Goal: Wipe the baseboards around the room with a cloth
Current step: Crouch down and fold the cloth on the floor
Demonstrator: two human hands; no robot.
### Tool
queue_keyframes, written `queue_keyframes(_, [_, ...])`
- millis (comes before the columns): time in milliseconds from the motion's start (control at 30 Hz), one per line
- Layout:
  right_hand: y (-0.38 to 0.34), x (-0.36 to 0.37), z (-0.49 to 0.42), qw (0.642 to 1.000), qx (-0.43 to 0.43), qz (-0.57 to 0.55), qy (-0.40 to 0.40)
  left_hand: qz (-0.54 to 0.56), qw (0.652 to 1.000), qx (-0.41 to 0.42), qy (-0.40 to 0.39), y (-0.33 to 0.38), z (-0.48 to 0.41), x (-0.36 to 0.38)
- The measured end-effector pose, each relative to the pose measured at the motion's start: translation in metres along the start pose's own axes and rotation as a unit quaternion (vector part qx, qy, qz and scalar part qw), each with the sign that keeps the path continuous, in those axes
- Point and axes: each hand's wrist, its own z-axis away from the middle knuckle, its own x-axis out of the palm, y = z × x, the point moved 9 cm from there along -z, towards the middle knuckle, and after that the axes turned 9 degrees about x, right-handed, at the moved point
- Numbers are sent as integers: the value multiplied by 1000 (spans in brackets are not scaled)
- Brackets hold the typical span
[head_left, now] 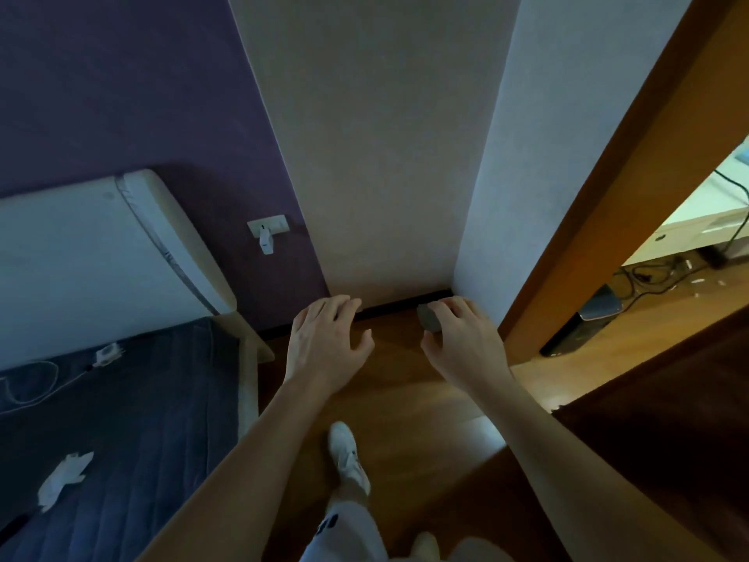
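Baseboard (399, 305) ran as a dark strip along the foot of the pale wall (377, 156), meeting the wooden floor (405, 399). Left of the baseboard stood a purple wall (121, 95), and against it a bed (121, 399) with a dark quilted cover and a white padded headboard (101, 253). Right of the baseboard rose a brown wooden door frame (632, 196).

The left hand (324, 346) hovered at the baseboard's left end, fingers spread and relaxed, holding nothing; whether the fingertips touched the strip could not be told. The right hand (462, 342) was at the baseboard's right end, near the corner, with its fingers curled over a small grey cloth (428, 318) and its thumb held apart. The cloth lay against the baseboard, just above the floor.

Below the baseboard, between the two forearms, a white shoe (346, 452) stood on the floor. A white socket (268, 227) with a plug in it sat on the purple wall, up and left of the baseboard. A crumpled white tissue (63, 476) lay on the bed, well apart from the baseboard.
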Motion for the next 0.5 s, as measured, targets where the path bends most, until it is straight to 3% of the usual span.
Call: queue_keyframes(500, [-38, 71, -202, 995, 79, 46, -36, 51, 996, 64, -40, -116, -196, 36])
